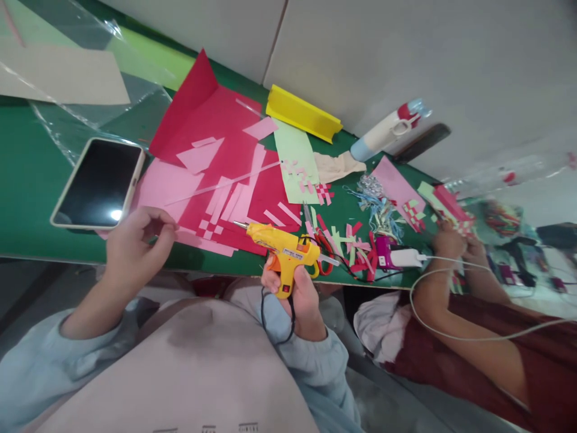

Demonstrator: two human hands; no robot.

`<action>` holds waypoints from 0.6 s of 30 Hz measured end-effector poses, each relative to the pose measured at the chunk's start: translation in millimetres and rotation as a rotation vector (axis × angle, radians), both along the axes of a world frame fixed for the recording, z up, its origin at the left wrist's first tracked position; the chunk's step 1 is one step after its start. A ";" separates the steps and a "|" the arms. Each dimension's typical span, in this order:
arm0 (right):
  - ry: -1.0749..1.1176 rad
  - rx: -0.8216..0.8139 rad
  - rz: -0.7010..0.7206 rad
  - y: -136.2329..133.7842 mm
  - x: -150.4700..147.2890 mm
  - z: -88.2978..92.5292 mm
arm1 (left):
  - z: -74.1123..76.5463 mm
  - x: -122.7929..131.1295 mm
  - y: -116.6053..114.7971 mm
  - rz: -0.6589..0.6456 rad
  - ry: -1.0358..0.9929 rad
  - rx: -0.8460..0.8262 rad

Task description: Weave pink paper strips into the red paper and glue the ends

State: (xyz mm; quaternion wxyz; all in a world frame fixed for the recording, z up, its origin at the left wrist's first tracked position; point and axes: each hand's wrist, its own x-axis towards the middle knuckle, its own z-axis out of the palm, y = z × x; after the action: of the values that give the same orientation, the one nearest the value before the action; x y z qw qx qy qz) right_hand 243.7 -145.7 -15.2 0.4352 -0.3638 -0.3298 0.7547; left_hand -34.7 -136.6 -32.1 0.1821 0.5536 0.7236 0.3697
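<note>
My right hand [305,297] is wrapped round the handle of a yellow hot glue gun [282,243], its metal nozzle pointing left and a clear glue stick poking out the back. A black cord hangs below the grip. To the left, my left hand [142,243] has thumb and fingertips pinched together over the edge of a pink sheet [169,186]; what is in the pinch, if anything, is too small to make out. Near the nozzle lies a small woven pink-and-white paper checker [210,230]. Red-handled scissors [323,249] lie partly hidden behind the gun.
A phone [99,183] lies at left on the green table [27,144]. Red paper [198,120], a yellow folded strip [304,114] and a bottle [383,132] stand along the wall. Paper strips and tinsel [376,201] are scattered at right, where a co-worker's hands [448,240] handle paper.
</note>
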 end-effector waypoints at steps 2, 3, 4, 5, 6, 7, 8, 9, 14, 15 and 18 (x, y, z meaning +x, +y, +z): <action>-0.004 0.001 -0.012 2.1 -0.6 1.1 | -0.9 -4.4 -3.3 0.002 -0.036 0.053; -0.005 0.006 -0.016 2.9 -0.9 2.0 | -1.2 -5.9 -4.7 0.004 -0.042 0.065; -0.006 0.012 -0.018 3.6 -1.3 2.9 | -1.6 -6.9 -5.8 0.005 -0.037 0.064; -0.008 0.017 -0.020 4.2 -1.6 3.9 | -2.2 -7.3 -6.8 0.005 -0.028 0.060; -0.013 0.022 -0.023 4.6 -1.9 4.9 | -2.8 -7.2 -7.6 0.007 -0.021 0.058; -0.022 0.029 -0.026 4.9 -2.1 5.8 | -3.5 -6.9 -8.2 0.006 -0.015 0.056; -0.034 0.038 -0.033 5.1 -2.2 6.4 | -4.1 -6.3 -8.7 0.001 -0.012 0.058; -0.047 0.050 -0.043 5.2 -2.0 6.7 | -4.5 -5.7 -9.0 -0.002 -0.013 0.062; -0.123 0.123 -0.090 7.9 -2.8 2.8 | 1.6 -1.9 -9.6 -0.033 0.002 0.025; -0.141 0.140 -0.096 9.3 -4.0 1.6 | 4.3 -0.7 -9.5 -0.050 0.021 -0.005; -0.221 0.194 -0.103 15.3 -9.1 -0.6 | 12.2 3.8 -8.6 -0.112 0.087 -0.070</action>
State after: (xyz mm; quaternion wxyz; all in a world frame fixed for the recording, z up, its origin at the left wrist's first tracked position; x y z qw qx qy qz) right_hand 234.6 -130.4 -15.8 0.4676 -0.4175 -0.4279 0.6511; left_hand -30.9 -145.2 -19.9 0.1901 0.6020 0.7112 0.3091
